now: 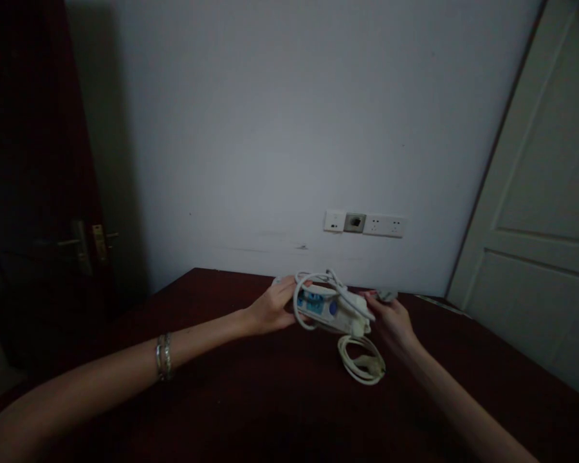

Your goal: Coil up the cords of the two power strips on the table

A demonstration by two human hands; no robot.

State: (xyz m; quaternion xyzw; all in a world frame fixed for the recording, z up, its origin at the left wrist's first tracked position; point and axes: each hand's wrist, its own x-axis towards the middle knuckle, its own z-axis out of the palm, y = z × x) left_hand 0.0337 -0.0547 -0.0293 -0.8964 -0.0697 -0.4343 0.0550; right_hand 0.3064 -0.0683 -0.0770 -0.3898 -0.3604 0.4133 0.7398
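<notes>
A white power strip (322, 308) with blue socket faces is held tilted above the dark red table. My left hand (275, 307) is closed around its left end. A white cable (296, 302) loops loosely around and over the strip. At the strip's right end my right hand (394, 319) is closed on a small grey piece (386, 295) that looks like a plug, though its shape is blurred. Just below the strip's right end is a coiled off-white cord (350, 368), with what appears to be its plug inside the coil.
The dark red table (212, 399) reaches back to a pale wall with a row of wall sockets (383, 226). A dark door with a handle (82, 244) stands at the left. At the right is a white panelled door (535, 193).
</notes>
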